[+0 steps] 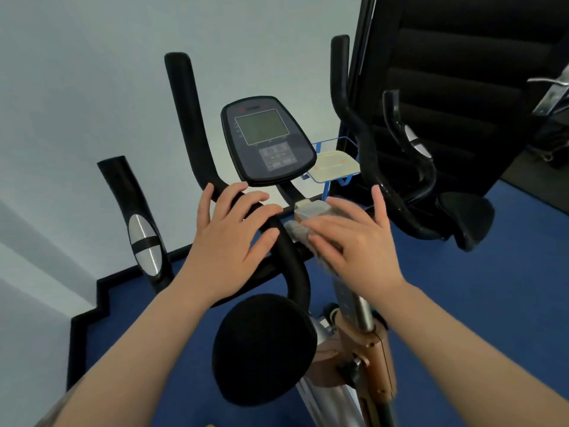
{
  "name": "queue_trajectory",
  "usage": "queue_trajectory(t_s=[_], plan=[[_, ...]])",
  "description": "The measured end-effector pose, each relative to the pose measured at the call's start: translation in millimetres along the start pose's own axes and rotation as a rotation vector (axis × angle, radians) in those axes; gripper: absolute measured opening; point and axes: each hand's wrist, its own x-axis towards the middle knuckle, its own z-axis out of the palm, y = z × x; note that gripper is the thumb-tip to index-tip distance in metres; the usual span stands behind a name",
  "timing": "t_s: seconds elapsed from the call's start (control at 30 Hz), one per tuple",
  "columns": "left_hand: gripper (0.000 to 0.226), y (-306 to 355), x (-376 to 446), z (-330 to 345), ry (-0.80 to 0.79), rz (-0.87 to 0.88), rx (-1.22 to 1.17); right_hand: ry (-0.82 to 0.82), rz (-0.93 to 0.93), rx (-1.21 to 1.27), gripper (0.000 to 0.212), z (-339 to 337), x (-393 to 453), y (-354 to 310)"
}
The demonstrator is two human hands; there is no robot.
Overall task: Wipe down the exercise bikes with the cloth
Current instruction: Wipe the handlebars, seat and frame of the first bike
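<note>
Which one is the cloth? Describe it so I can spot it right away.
Find the bike's grey console, then drop down its stem to the handlebar centre. The cloth is the pale, crumpled wad there under the right hand, the only soft light thing among black bars.

Legible text: none. Console [268,140] of the exercise bike [277,241]: red marks above the screen and keypad markings, all too blurred to read.
</note>
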Motion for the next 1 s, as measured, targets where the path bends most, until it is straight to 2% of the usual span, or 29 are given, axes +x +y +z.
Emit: queue_trajectory(t_s=[0.13,0.27,0.33,0.4,0.43,0.47,0.57,0.6,0.63,0.73,0.77,0.83,0.93,0.97,1.0], plan=[[0.043,0,0,0,0.012,-0.001,0.014,0.037,0.24,0.196,0.02,8,-7,-30],[0.044,1,-1,1,0.016,-0.006,0.007,0.046,0.112,0.138,0.027,4,-24,-22],[0.043,0,0,1,0.015,-0.005,0.005,-0.044,0.137,0.074,0.02,1,-2,-19],[0.044,1,0,2,0.012,-0.004,0.014,-0.207,0.21,0.0,0.026,4,22,-25],[0.044,1,0,2,0.015,-0.009,0.019,-0.231,0.214,-0.04,0.028,9,28,-27],[0.045,2,0,1,0.017,-0.01,0.021,-0.231,0.221,-0.045,0.029,11,27,-28],[0.044,1,-1,1,0.02,-0.003,0.006,-0.048,0.151,0.072,0.022,7,-2,-28],[0.044,0,0,1,0.023,0.001,0.003,-0.032,0.124,0.079,0.023,4,-10,-26],[0.044,0,-1,1,0.024,0.002,0.003,-0.056,0.098,0.055,0.024,3,-11,-22],[0.045,0,1,2,0.016,0.0,0.006,-0.297,0.143,-0.082,0.032,6,29,-22],[0.046,0,1,2,0.015,0.0,0.008,-0.33,0.144,-0.127,0.036,10,39,-25],[0.046,0,0,1,0.017,0.002,0.007,-0.309,0.154,-0.133,0.035,16,39,-28],[0.045,0,-2,0,0.017,-0.004,0.002,-0.172,0.108,0.053,0.027,4,4,-26],[0.045,0,-1,0,0.012,-0.003,0.004,-0.156,0.079,0.052,0.027,1,1,-21],[0.045,-1,0,0,0.007,-0.001,0.004,-0.218,0.078,0.028,0.028,0,10,-17]])
